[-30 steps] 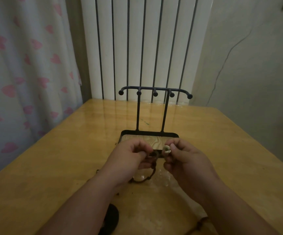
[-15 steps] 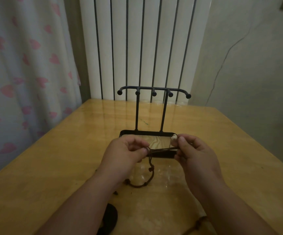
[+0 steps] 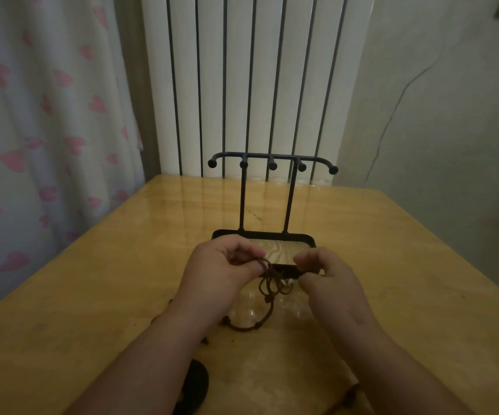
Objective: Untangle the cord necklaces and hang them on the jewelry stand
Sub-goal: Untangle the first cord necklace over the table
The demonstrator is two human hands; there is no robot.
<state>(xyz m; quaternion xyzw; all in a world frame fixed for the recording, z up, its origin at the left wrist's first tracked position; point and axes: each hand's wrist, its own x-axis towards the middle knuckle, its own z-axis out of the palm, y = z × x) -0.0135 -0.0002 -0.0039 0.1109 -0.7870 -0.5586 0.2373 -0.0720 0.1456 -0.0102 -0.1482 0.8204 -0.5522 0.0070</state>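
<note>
A tangle of brown cord necklace hangs between my two hands, just above the wooden table. My left hand pinches the cord at the tangle's left side. My right hand pinches it on the right. A small pale bead shows low in the tangle. A loop of the cord trails down onto the table under my left wrist. The black jewelry stand, with several ball-tipped hooks on its top bar and nothing on them, rises just behind my hands.
A dark round object lies on the table under my left forearm. Another bit of brown cord lies by my right forearm. A white radiator and a heart-print curtain stand behind the table.
My hands have come closer together again. The cord that was stretched taut between them now hangs in slack loops, and the pale bead has dropped from my right fingertips into the tangle.
</note>
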